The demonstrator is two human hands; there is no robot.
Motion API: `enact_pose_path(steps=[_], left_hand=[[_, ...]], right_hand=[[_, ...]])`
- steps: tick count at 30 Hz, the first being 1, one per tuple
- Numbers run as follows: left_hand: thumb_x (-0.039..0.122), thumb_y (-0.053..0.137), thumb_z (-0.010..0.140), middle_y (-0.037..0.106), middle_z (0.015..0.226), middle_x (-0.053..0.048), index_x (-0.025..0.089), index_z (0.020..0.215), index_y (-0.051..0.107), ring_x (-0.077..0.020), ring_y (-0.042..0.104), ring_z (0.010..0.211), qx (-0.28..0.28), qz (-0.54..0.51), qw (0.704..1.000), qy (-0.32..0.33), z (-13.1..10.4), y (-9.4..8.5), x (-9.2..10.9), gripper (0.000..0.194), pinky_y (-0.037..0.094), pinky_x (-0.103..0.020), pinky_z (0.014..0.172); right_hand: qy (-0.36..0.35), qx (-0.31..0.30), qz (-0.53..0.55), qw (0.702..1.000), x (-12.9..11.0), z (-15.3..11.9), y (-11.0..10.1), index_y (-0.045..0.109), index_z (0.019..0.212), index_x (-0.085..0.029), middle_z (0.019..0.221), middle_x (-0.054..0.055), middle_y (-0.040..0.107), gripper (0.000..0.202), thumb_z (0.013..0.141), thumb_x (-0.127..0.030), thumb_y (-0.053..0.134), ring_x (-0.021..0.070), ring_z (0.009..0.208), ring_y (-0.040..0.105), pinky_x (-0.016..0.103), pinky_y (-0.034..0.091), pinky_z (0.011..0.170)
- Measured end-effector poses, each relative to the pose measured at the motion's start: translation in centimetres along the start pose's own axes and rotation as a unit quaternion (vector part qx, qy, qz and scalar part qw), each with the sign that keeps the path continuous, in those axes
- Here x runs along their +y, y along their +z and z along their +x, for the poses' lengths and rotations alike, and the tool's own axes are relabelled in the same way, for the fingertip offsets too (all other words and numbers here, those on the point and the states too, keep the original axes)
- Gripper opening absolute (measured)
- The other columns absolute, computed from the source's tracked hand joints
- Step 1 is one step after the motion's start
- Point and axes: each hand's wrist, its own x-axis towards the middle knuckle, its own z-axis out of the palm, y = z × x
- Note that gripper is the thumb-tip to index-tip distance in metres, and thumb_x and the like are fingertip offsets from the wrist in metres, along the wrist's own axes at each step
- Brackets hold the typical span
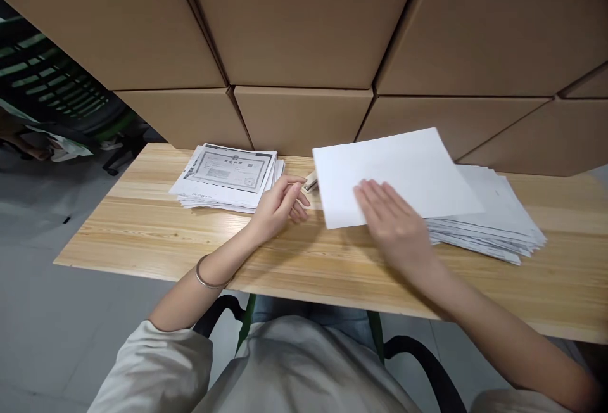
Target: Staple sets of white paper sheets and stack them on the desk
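Note:
A white sheet of paper (394,166) is in front of me, its right part overlapping a stack of papers (494,210). My right hand (396,226) has its fingers across the sheet's near side; the thumb is hidden. The sheet looks raised off the table. To its left, my left hand (280,204) hovers with loosely curved fingers and nothing in it. Just beyond those fingertips lies a small beige stapler-like object (311,181), partly covered by the sheet. A second paper pile (223,175), topped by a bordered printed certificate, sits left of my left hand.
Brown cardboard boxes (304,26) stand stacked along the back of the wooden table (156,242). Beyond the table's left edge are a dark chair (52,83) and grey floor (42,318). My own chair's armrest (422,362) is below the front edge.

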Motion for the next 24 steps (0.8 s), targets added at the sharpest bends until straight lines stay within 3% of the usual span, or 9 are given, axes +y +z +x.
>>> enact_pose_path(steps=[2, 4, 8, 12, 16, 20, 24], left_hand=[[0.051, 0.047, 0.095, 0.064, 0.077, 0.000, 0.020, 0.116, 0.049, -0.0120, 0.066, 0.056, 0.033, 0.043, 0.998, 0.040, -0.1, -0.4, 0.0, 0.037, 0.051, -0.021, 0.046], [0.048, 0.047, 0.096, 0.063, 0.075, 0.001, 0.020, 0.115, 0.050, -0.0096, 0.064, 0.053, 0.072, 0.090, 0.990, 0.077, -0.1, -0.9, 0.1, 0.034, 0.048, -0.018, 0.045], [0.043, 0.046, 0.097, 0.061, 0.071, 0.003, 0.020, 0.114, 0.051, -0.0071, 0.059, 0.051, 0.130, 0.170, 0.969, 0.125, 0.3, -1.8, 0.1, 0.029, 0.045, -0.016, 0.045], [0.039, 0.046, 0.097, 0.060, 0.070, 0.004, 0.020, 0.113, 0.052, -0.0067, 0.057, 0.049, 0.151, 0.201, 0.957, 0.143, 0.5, -2.1, 0.1, 0.025, 0.045, -0.018, 0.049], [0.036, 0.044, 0.098, 0.058, 0.067, 0.004, 0.020, 0.110, 0.055, -0.0085, 0.057, 0.052, 0.161, 0.263, 0.940, 0.144, 0.7, -2.8, 0.4, 0.023, 0.045, -0.020, 0.054], [0.030, 0.041, 0.097, 0.064, 0.078, -0.004, 0.018, 0.106, 0.060, -0.0151, 0.061, 0.068, 0.216, 0.431, 0.865, 0.142, 1.2, -3.9, 0.6, 0.025, 0.049, -0.028, 0.070], [0.034, 0.046, 0.094, 0.065, 0.107, -0.019, 0.011, 0.104, 0.064, -0.0320, 0.059, 0.107, 0.240, 0.587, 0.767, 0.097, 1.8, -4.7, 0.3, 0.031, 0.045, -0.044, 0.095]], right_hand=[[0.041, -0.036, 0.004, 0.999, 2.4, -1.4, -1.0, 0.032, 0.154, -0.017, 0.147, 0.014, 0.050, 0.065, 0.093, 0.002, 0.035, 0.0294, 0.137, 0.046, 0.056, 0.045, 0.112], [0.084, -0.056, -0.008, 0.995, 4.8, -2.9, -1.5, 0.037, 0.152, -0.017, 0.147, 0.014, 0.050, 0.063, 0.092, 0.002, 0.037, 0.0306, 0.136, 0.047, 0.058, 0.043, 0.112], [0.129, -0.075, -0.038, 0.988, 8.5, -5.4, -0.5, 0.054, 0.140, -0.015, 0.137, 0.013, 0.060, 0.056, 0.088, 0.001, 0.038, 0.0286, 0.128, 0.057, 0.053, 0.046, 0.109], [0.138, -0.116, -0.020, 0.983, 9.7, -6.2, 0.9, 0.065, 0.125, -0.006, 0.129, 0.019, 0.065, 0.047, 0.085, -0.004, 0.041, 0.0289, 0.120, 0.063, 0.048, 0.048, 0.107], [0.152, -0.185, 0.009, 0.971, 9.8, -5.7, 0.8, 0.066, 0.123, -0.005, 0.129, 0.018, 0.065, 0.046, 0.085, -0.012, 0.041, 0.0291, 0.123, 0.061, 0.046, 0.048, 0.107], [0.157, -0.212, 0.002, 0.965, 9.9, -4.6, 0.4, 0.071, 0.110, -0.010, 0.123, 0.016, 0.069, 0.042, 0.086, -0.014, 0.037, 0.0293, 0.117, 0.064, 0.048, 0.048, 0.105], [0.142, -0.135, -0.038, 0.980, 8.6, -2.8, 0.2, 0.073, 0.097, -0.012, 0.104, 0.016, 0.075, 0.037, 0.090, -0.018, 0.038, 0.0327, 0.108, 0.067, 0.055, 0.042, 0.108]])
